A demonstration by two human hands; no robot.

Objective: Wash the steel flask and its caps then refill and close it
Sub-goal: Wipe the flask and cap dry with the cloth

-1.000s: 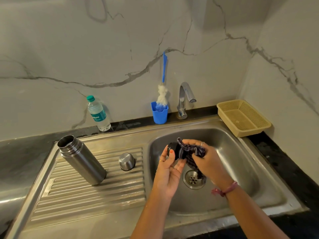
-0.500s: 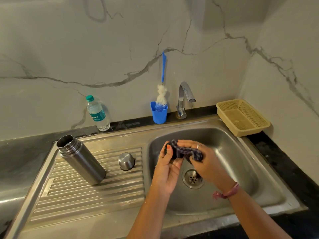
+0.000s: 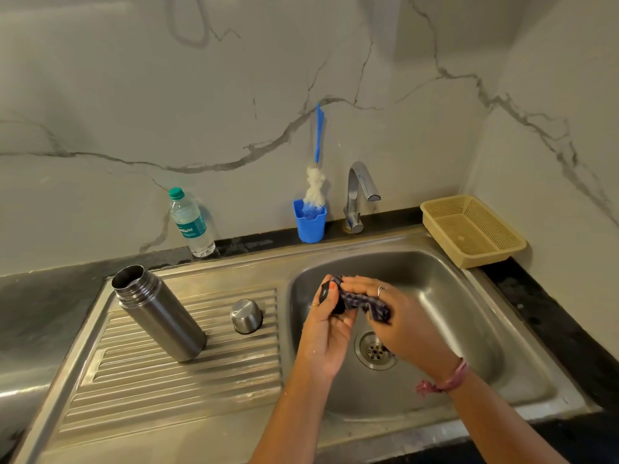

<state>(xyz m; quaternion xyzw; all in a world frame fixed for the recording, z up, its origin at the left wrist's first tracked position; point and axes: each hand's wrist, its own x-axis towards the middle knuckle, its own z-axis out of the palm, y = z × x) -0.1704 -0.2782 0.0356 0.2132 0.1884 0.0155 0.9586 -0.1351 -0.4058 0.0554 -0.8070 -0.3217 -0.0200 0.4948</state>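
We hold the small black inner cap [image 3: 325,294] over the sink basin [image 3: 469,316], above and a little left of the drain [image 3: 374,350]. Our left hand [image 3: 326,333] grips it, thumb and fingers curled round its dark body. Our right hand [image 3: 398,316] is curled over a dark checked cloth [image 3: 363,301], pressing it against the cap; a loose end of the cloth bunches under the palm.

The steel flask [image 3: 157,311] stands open-mouthed on the ribbed drainboard [image 3: 174,390], well left of the basin. Its steel outer cap [image 3: 246,315] sits mouth-down on the same drainboard, between the flask and the basin, apart from both.

Behind the basin, the chrome tap [image 3: 358,195] rises from the back ledge. Just left of it a blue cup [image 3: 310,224] holds a bottle brush [image 3: 316,169]. Farther left, behind the flask, stands a plastic water bottle [image 3: 191,222] with a green lid. A beige plastic basket [image 3: 472,229] rests at the basin's far right corner.
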